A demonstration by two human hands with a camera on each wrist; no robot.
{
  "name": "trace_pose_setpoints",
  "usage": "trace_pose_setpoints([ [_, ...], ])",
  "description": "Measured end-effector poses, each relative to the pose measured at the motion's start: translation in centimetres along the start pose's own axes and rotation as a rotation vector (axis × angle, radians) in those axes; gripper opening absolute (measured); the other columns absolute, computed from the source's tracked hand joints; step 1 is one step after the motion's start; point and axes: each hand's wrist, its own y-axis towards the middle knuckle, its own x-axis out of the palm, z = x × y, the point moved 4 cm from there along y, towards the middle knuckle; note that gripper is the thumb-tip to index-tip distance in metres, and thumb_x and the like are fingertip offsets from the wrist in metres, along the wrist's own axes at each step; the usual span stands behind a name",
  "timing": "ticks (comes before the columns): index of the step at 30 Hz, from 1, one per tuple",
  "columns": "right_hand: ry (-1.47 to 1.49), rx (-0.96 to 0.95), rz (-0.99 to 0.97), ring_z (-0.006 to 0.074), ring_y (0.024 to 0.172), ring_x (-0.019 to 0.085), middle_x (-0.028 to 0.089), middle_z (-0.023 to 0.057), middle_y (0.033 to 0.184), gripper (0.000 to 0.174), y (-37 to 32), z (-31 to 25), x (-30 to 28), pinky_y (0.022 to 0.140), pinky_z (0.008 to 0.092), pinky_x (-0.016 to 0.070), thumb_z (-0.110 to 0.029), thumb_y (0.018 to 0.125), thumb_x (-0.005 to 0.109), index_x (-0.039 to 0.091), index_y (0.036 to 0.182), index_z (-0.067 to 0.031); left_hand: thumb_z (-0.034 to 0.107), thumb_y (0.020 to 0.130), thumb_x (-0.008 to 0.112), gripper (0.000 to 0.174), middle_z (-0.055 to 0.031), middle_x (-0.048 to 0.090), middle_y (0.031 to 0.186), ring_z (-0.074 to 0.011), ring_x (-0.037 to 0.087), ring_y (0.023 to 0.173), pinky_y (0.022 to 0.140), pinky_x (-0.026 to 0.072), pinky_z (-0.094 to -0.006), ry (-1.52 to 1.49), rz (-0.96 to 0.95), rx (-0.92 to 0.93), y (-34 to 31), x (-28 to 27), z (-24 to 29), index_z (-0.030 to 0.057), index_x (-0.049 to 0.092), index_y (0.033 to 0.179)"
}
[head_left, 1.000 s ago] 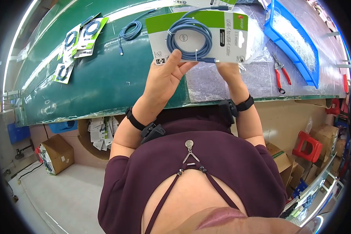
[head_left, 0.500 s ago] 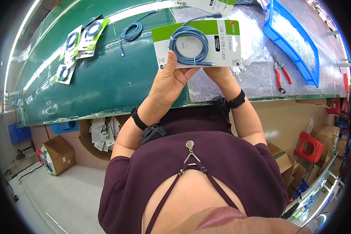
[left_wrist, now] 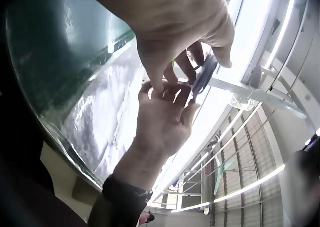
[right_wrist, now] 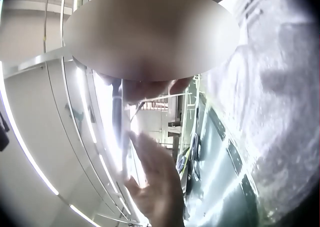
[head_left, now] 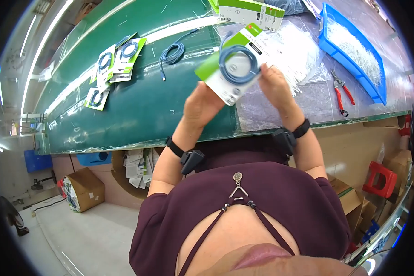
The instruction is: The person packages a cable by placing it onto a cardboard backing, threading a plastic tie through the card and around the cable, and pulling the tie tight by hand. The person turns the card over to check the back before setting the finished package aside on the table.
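In the head view a green-and-white card (head_left: 225,91) is held up over the table at a slant. A coiled blue USB-C cable (head_left: 238,79) lies on its face. My right hand (head_left: 278,88) pinches the card's right-hand edge, thumb by the coil. At the lower left corner is my left hand (head_left: 201,105), its fingers partly hidden by the card. From the right wrist, the left hand (right_wrist: 159,179) shows extended fingers beside the card seen edge-on. The left wrist view has the dark coil (left_wrist: 204,75) between both hands.
Several carded cables (head_left: 124,66) lie at the left, near a loose coiled cable (head_left: 172,54). Printed cards (head_left: 248,16) sit at the back. White ties (head_left: 292,55) are heaped at right, beside red-handled cutters (head_left: 341,94) and a blue tray (head_left: 354,69) of white strips.
The card has turned from level to slanted, its printed end swinging up. My right hand has moved from beneath the card to its right edge. The head view has shifted slightly.
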Motion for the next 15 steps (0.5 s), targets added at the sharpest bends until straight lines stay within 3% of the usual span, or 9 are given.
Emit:
trace_pose_setpoints([
  [3,0.218,-0.211,-0.234,0.0148,0.097,0.056,0.059,0.0093,0.107,0.039,-1.4,-4.2,0.5,0.085,0.0293,0.0449,-0.026,0.096,0.05,0.053,0.12,0.0049,0.034,0.1,0.039,0.049,-0.0133,0.053,0.127,-0.0247,0.056,0.115,0.094,0.0486,-0.042,0.2,-0.159,-0.12,0.2,-0.7,2.5,0.0035,0.035,0.139],
  [4,0.22,-0.204,-0.242,0.0148,0.097,0.056,0.059,0.0093,0.107,0.039,-1.4,-4.7,0.5,0.085,0.0293,0.0449,-0.026,0.096,0.05,0.053,0.12,0.0049,0.034,0.1,0.039,0.049,-0.0133,0.053,0.127,-0.0247,0.056,0.115,0.094,0.0486,-0.042,0.199,-0.15,-0.115,0.6,-1.1,2.7,0.0035,0.035,0.139],
  [7,-0.166,-0.36,-0.326,0.0127,0.093,0.055,0.059,0.0062,0.103,0.041,-0.9,-6.1,0.9,0.084,0.0283,0.0456,-0.031,0.094,0.056,0.055,0.117,0.003,0.033,0.1,0.042,0.048,-0.0134,0.051,0.129,-0.0236,0.054,0.117,0.096,0.0472,-0.0431,0.398,-0.294,-0.253,1.8,-1.7,2.4,0.0029,0.037,0.137],
  [8,-0.165,-0.359,-0.324,0.0127,0.093,0.055,0.059,0.0062,0.103,0.041,-0.5,-5.9,0.8,0.084,0.0283,0.0456,-0.031,0.094,0.056,0.055,0.117,0.003,0.033,0.1,0.042,0.048,-0.0134,0.051,0.129,-0.0236,0.054,0.117,0.096,0.0472,-0.0431,0.398,-0.294,-0.255,1.7,-1.6,2.0,0.0029,0.037,0.137],
  [11,-0.441,-0.473,0.014,0.0137,0.089,0.056,0.06,0.0054,0.096,0.041,1.2,-5.7,0.3,0.08,0.0291,0.045,-0.032,0.087,0.065,0.057,0.112,-0.0009,0.031,0.099,0.045,0.046,-0.0121,0.052,0.127,-0.0223,0.054,0.117,0.097,0.0461,-0.0433,0.517,-0.151,-0.151,2.1,-1.0,0.1,0.0039,0.038,0.136],
  [12,-0.439,-0.474,0.015,0.0137,0.089,0.056,0.06,0.0054,0.096,0.041,0.9,-6.0,0.8,0.08,0.0291,0.045,-0.032,0.087,0.065,0.057,0.112,-0.0009,0.031,0.099,0.045,0.046,-0.0121,0.052,0.127,-0.0223,0.054,0.117,0.097,0.0461,-0.0433,0.519,-0.151,-0.152,2.4,-0.9,-0.5,0.0039,0.038,0.136],
  [15,-0.912,-0.828,0.328,0.02,0.083,0.057,0.061,0.0081,0.091,0.043,-2.3,-7.9,3.1,0.08,0.0336,0.044,-0.025,0.078,0.074,0.057,0.11,-0.003,0.026,0.098,0.049,0.042,-0.0107,0.053,0.125,-0.0214,0.056,0.113,0.096,0.0467,-0.0425,0.257,-0.031,0.019,3.3,-1.6,-1.1,0.0053,0.04,0.133],
])
